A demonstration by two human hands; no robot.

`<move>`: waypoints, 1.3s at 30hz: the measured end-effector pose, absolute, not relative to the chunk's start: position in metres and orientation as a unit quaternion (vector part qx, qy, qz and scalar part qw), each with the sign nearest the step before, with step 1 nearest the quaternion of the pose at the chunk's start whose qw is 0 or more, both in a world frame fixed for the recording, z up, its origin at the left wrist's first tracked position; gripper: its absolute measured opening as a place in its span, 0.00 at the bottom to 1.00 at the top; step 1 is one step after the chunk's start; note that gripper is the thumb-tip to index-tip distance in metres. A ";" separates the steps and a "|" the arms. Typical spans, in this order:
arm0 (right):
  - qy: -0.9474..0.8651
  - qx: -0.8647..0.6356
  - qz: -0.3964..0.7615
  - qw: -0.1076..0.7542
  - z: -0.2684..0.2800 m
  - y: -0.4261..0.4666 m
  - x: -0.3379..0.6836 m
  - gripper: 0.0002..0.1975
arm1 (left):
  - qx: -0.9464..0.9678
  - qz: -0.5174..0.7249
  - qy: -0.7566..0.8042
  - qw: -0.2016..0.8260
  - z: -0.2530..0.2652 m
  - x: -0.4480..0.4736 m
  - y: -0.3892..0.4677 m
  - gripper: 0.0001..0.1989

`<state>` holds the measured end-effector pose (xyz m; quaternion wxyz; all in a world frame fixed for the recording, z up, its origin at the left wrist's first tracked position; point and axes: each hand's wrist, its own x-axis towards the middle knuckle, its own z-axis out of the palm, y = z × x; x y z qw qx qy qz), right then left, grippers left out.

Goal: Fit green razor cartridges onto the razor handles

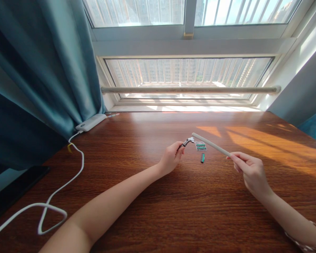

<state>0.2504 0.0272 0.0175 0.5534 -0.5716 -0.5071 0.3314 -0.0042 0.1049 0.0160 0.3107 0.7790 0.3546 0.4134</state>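
Tabletop: we work at a reddish-brown wood-grain table, its grain running broadly from 9 to 3 o'clock.
Window: at 12 o'clock we face barred panes, with a pale rail across the lower one.
Markings: on the white oblong device at 9 o'clock we make out a dark round mark, too small to read; any print on the cartridges is likewise too small for us.
Left hand: our left hand is closed round the handle of a razor, right of the table's middle, its head pointing between 1 and 2 o'clock.
Right hand: our right hand pinches a pale stick, aimed at 10 o'clock, its far end just beside the razor head; we cannot tell whether they touch.
Cartridges: a clear case with green-and-black pieces lies between our hands; one loose cartridge lies at its 6 o'clock.
In the way: the stick slants close past the case's 12 o'clock edge, and our left forearm crosses the table from 7 o'clock, near a looped white cable.
Edges: we have a blue curtain at 10 o'clock, a flat black object at 8, and sunlight at 3.
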 end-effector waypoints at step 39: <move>-0.542 -0.620 0.244 0.513 0.022 0.022 0.244 0.14 | 0.612 0.403 0.271 0.625 0.011 0.006 0.107 0.16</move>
